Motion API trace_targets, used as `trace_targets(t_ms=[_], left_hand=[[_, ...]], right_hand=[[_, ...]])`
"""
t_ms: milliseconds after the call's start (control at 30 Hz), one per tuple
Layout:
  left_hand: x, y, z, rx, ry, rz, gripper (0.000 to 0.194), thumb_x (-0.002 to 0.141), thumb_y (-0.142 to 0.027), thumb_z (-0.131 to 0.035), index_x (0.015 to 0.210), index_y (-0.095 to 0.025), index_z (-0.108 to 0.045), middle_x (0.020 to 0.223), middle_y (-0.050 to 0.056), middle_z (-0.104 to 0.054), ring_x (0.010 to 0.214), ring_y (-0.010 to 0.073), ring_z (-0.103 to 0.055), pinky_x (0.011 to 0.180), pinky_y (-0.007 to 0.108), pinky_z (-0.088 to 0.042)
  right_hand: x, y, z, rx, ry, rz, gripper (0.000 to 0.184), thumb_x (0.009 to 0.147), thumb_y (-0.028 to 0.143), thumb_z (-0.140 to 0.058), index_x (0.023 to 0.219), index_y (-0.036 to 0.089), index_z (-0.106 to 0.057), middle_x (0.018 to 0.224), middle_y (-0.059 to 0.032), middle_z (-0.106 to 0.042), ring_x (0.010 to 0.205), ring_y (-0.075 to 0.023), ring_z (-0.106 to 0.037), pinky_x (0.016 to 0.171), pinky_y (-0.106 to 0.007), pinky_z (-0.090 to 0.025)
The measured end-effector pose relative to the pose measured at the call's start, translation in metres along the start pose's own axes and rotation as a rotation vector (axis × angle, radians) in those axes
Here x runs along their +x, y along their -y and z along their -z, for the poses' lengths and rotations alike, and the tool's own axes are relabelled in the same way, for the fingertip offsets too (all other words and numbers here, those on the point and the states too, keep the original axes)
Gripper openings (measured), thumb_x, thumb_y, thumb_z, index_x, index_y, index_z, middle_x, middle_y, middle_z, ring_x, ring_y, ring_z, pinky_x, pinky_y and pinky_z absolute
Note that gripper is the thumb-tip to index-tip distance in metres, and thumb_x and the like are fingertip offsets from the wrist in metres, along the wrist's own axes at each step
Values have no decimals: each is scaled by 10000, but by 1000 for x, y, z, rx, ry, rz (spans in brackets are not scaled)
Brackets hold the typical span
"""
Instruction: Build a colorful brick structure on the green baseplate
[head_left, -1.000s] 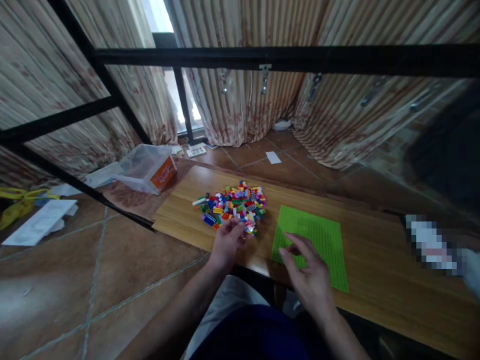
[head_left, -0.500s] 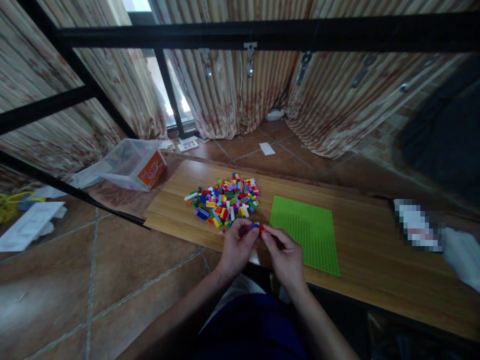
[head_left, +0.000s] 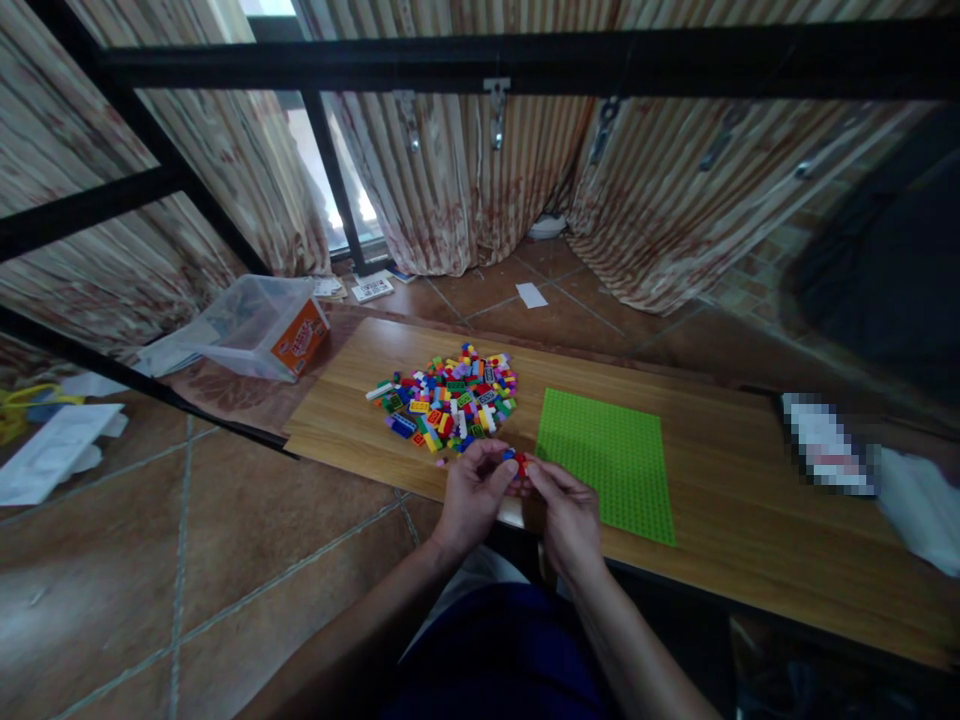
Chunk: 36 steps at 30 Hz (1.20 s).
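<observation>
Close to the table's front edge, my left hand (head_left: 477, 492) and my right hand (head_left: 568, 505) meet fingertip to fingertip. Between them are small toy bricks: a blue brick (head_left: 509, 455) in my left fingers and a red brick (head_left: 520, 462) where both hands come together. Whether the bricks are joined is too small to tell, and fingers hide part of them. Just beyond my left hand lies a heap of mixed colored toy bricks (head_left: 457, 395). A green studded baseplate (head_left: 607, 460) lies flat to the right of my right hand.
The wooden table (head_left: 735, 500) runs long from left to right. A clear plastic bin (head_left: 255, 320) with an orange label stands off its left end. White packaging (head_left: 64, 455) lies on the tiled floor. A black metal frame (head_left: 480, 65) crosses the view before curtains (head_left: 450, 180).
My right fingers have shifted slightly around the red brick, which shows more plainly now. Both hands stay together in nearly the same place. The whole view has moved a little.
</observation>
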<state>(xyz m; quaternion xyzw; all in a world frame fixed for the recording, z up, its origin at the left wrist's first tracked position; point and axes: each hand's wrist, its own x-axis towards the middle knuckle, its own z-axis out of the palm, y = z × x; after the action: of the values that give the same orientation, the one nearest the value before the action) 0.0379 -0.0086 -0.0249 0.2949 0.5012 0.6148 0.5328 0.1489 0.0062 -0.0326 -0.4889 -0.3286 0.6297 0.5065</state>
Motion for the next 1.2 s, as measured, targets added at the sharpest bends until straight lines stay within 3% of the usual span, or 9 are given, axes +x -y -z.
trace_targets(t_ms=[167, 333, 467, 633, 700, 867, 1000, 1067, 1200], left_hand=[[-1, 0, -1, -27, 1, 17, 417, 686, -436, -795, 977, -186, -631, 711, -7, -689, 581, 139, -659, 613, 289, -580], [-2, 2, -1, -82, -28, 97, 422, 685, -403, -806, 1011, -183, -654, 730, -14, -695, 607, 121, -654, 615, 256, -560], [-3, 2, 2, -91, -36, 120, 416, 682, -397, -814, 1005, -176, -673, 737, -10, -699, 611, 115, -642, 604, 239, -537], [-4, 3, 3, -83, -57, 93, 388, 646, -367, -843, 944, -163, -701, 816, 9, -716, 702, 117, -653, 703, 248, -543], [-5, 5, 2, -73, -55, 84, 364, 650, -351, -839, 932, -162, -706, 813, 10, -715, 720, 121, -656, 735, 258, -542], [-7, 10, -5, -74, -110, 28, 307, 665, -328, -825, 903, -170, -712, 842, 21, -728, 793, 142, -674, 804, 279, -539], [-7, 14, -8, -103, -115, 17, 332, 675, -344, -818, 946, -181, -717, 912, 35, -740, 841, 156, -678, 811, 279, -532], [-6, 14, -6, -115, -101, 15, 355, 686, -362, -813, 972, -174, -718, 903, 37, -735, 806, 147, -670, 787, 269, -526], [1, 10, 2, -165, -51, 57, 411, 745, -411, -767, 1066, -162, -703, 818, 21, -705, 687, 108, -620, 724, 253, -510]], right_hand=[[1, 3, -4, 104, -13, -62, 270, 671, 405, -797, 814, 185, -738, 726, -23, -708, 600, -123, -569, 603, -281, -476], [3, 10, -6, 172, 75, -168, 253, 706, 403, -745, 836, 190, -699, 666, 1, -664, 593, -131, -586, 565, -263, -476], [2, 11, -9, 117, 124, -149, 333, 703, 473, -763, 851, 188, -677, 580, 44, -579, 498, -85, -486, 486, -217, -375], [-1, 2, -12, 17, 86, -79, 368, 679, 510, -784, 826, 194, -668, 527, 77, -505, 438, -54, -348, 443, -210, -247], [-1, -2, -12, -1, 54, -60, 362, 689, 521, -770, 819, 197, -676, 554, 66, -529, 455, -59, -354, 451, -216, -252], [-1, -10, -15, -51, -44, 36, 361, 706, 530, -749, 811, 189, -688, 705, 11, -636, 617, -106, -508, 565, -237, -389], [0, -10, -20, 43, -125, -27, 403, 731, 581, -704, 736, 183, -644, 516, 58, -491, 460, -73, -367, 453, -227, -286], [2, -8, -21, 111, -112, -47, 394, 721, 562, -724, 704, 182, -623, 487, 73, -453, 431, -58, -328, 431, -217, -262], [8, 0, -23, 257, -10, -145, 333, 701, 487, -751, 752, 174, -650, 527, 49, -519, 473, -66, -434, 431, -187, -311]])
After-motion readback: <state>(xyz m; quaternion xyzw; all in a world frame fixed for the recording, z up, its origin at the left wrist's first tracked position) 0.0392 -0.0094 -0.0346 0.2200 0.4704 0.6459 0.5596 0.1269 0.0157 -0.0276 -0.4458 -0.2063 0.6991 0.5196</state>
